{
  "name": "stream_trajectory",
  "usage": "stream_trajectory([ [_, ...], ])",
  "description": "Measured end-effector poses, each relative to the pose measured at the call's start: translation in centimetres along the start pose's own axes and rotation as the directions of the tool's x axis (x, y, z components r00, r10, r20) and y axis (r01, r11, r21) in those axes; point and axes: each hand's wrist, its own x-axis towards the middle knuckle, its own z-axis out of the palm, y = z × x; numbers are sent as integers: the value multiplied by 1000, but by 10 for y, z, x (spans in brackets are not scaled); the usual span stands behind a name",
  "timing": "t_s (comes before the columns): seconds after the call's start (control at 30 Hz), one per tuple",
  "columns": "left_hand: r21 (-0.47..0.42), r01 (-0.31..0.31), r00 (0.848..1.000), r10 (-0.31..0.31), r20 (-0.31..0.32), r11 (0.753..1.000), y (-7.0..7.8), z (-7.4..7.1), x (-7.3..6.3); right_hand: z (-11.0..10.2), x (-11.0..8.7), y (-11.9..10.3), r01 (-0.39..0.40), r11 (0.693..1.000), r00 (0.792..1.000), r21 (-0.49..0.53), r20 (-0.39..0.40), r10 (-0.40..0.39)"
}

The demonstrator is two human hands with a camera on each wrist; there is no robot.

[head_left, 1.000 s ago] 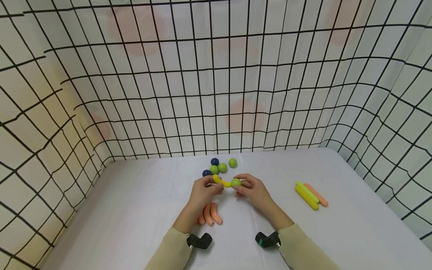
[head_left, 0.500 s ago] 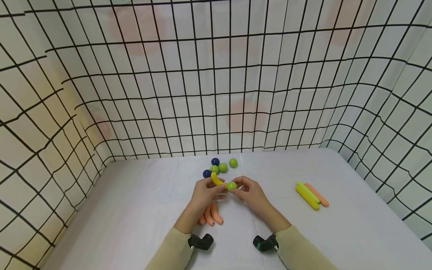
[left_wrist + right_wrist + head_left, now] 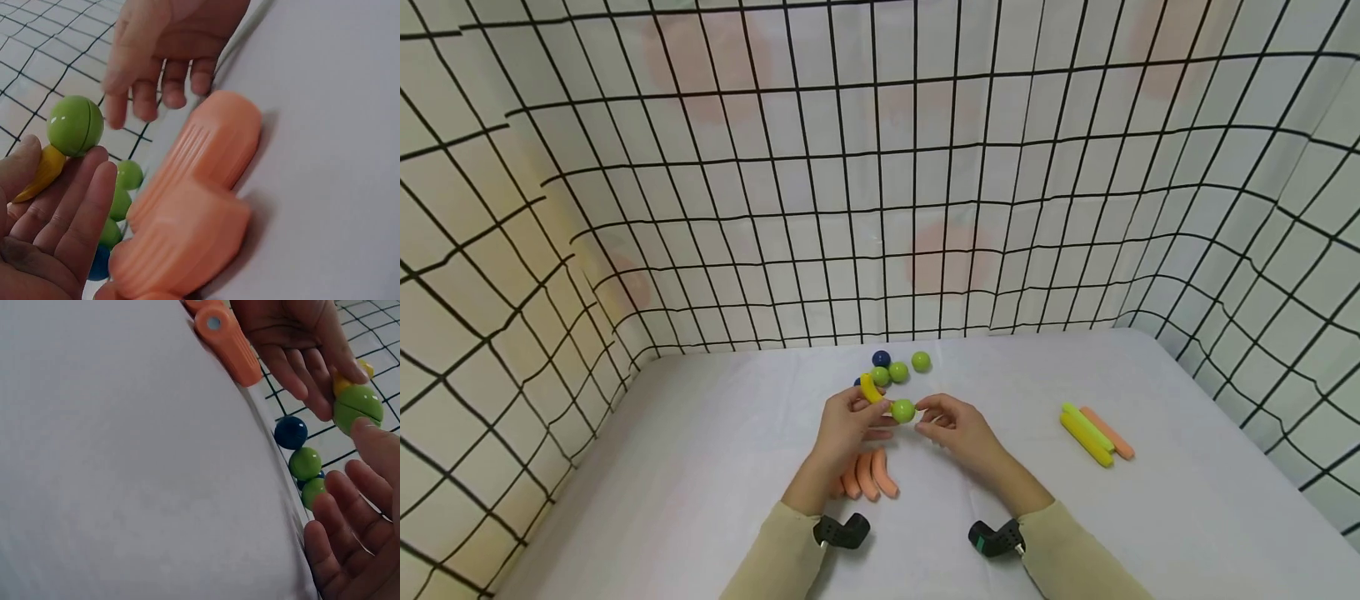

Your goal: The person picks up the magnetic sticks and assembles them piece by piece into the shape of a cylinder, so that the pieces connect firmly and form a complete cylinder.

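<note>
In the head view my left hand (image 3: 844, 427) pinches a curved yellow piece (image 3: 870, 387) between thumb and fingers. A glossy green ball (image 3: 903, 411) sits on the end of that piece; a seam line runs round it in the left wrist view. My right hand (image 3: 958, 429) is just right of the ball, its fingers relaxed and holding nothing. The left wrist view shows a gap between the right fingers and the ball. Below the left hand lie several curved orange pieces (image 3: 865, 475), ribbed along their sides.
Behind the hands, more green balls (image 3: 898, 372) and dark blue balls (image 3: 881, 358) rest on the white table (image 3: 700, 467). Straight yellow, lime and orange sticks (image 3: 1086, 437) lie together at the right. A black grid netting (image 3: 880, 208) encloses the back and sides.
The right fingers held the green ball earlier and have now come off it. The left hand has shifted a little left, carrying the yellow piece and ball.
</note>
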Motion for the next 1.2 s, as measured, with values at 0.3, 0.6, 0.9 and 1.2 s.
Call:
stream_trajectory([
  [0.3,24,-9,999,10,-37,1000,6,-13,3,2,-10,-6,192,976,960,-105,227,-164],
  [0.6,-1,-21,999,21,-43,1000,7,-19,4,13,-16,-12,407,888,872,-214,382,-307],
  [0.9,-14,-21,999,21,-48,1000,7,-21,4,25,-21,-15,449,835,861,-319,404,-308],
  [1.2,-9,-40,998,39,-52,999,7,-19,3,27,-21,-14,468,813,862,-345,378,-336],
])
